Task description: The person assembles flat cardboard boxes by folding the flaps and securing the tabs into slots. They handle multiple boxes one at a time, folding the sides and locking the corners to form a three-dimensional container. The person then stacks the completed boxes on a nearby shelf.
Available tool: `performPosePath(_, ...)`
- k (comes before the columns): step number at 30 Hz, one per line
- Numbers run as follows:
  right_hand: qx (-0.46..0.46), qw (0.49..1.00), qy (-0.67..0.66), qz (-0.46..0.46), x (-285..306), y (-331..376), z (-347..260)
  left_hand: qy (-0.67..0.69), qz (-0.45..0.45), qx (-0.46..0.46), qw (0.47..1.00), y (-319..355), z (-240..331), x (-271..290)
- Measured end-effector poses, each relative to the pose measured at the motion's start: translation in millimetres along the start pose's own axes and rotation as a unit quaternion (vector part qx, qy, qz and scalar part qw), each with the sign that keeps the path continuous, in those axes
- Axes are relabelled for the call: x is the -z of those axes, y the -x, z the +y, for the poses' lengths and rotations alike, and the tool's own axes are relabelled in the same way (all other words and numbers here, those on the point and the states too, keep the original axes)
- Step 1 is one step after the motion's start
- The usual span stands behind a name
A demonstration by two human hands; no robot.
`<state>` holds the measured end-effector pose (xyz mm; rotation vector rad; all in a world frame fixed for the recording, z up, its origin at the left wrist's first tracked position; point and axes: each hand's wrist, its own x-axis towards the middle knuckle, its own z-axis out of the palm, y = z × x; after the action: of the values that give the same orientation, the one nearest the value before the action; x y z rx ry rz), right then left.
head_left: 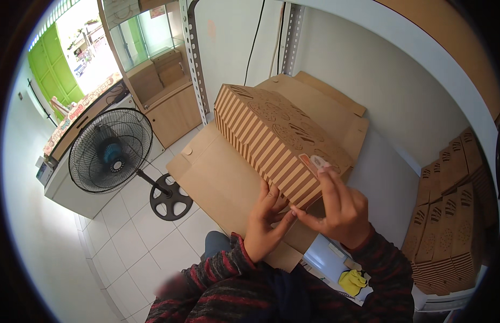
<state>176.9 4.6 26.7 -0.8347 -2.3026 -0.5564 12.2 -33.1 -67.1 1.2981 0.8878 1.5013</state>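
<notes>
Striped cardboard box (277, 142) half folded atop flat brown cardboard (217, 183), right of black floor fan (111, 151). Left hand (266, 223) pressed open against box's near end; right hand (338, 207) pinching near corner flap. Folded stack (449, 226) farther right.

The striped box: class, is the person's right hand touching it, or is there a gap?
Touching. The head view shows the right hand with a fingertip pressed on the near top corner of the striped box, no gap visible.
</notes>
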Motion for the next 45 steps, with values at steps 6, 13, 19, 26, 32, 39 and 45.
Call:
performPosePath(6, -0.007, 0.999, 0.002, -0.038, 1, -2, -1, 0.215, 0.024, 0.029, 0.976, 0, 14, 10)
performPosePath(13, -0.015, 0.997, 0.07, 0.0, 3, -6, 6, 0.184, 0.001, 0.036, 0.982, -10, 17, 25)
performPosePath(19, -0.035, 0.994, -0.078, 0.068, 15, -15, 35, 0.207, 0.167, -0.071, 0.961, -44, 17, 83)
performPosePath(26, -0.129, 0.983, -0.13, -0.008, -33, 10, 90, 0.11, 0.174, -0.08, 0.975, -39, 30, 86)
performPosePath(32, -0.179, 0.98, -0.016, -0.087, -23, 3, 64, -0.045, 0.096, -0.157, 0.982, -19, 5, 59)
performPosePath(39, -0.002, 0.985, -0.171, 0.0, -14, -9, 13, -0.199, 0.083, -0.221, 0.951, -5, 14, 36)
performPosePath(45, 0.059, 0.985, -0.126, 0.102, -7, -8, 0, -0.368, 0.051, -0.315, 0.873, 3, 32, 37)
